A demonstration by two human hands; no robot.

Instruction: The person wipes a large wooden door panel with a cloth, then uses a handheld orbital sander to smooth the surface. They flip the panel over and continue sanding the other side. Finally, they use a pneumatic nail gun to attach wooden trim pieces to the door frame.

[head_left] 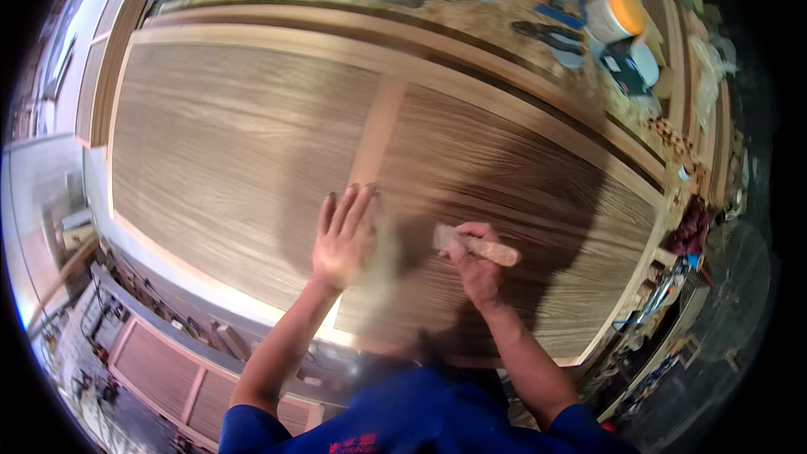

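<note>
A large wooden door panel [218, 134] with brown veneer fields and pale rails lies flat in front of me. My left hand [343, 237] rests flat on it, fingers spread, just left of the pale middle rail [376, 136]. My right hand [476, 265] grips a short wooden-handled tool [489, 249], probably a brush, held against the right veneer field. The tool's working end is blurred and cannot be made out. My shadow darkens the panel around the right hand.
Beyond the panel's far edge, a cluttered bench holds a white tub with an orange lid [615, 15], blue items [556, 15] and sawdust. Another panelled door [160, 361] lies on the floor at lower left. A fan [735, 286] stands at the right.
</note>
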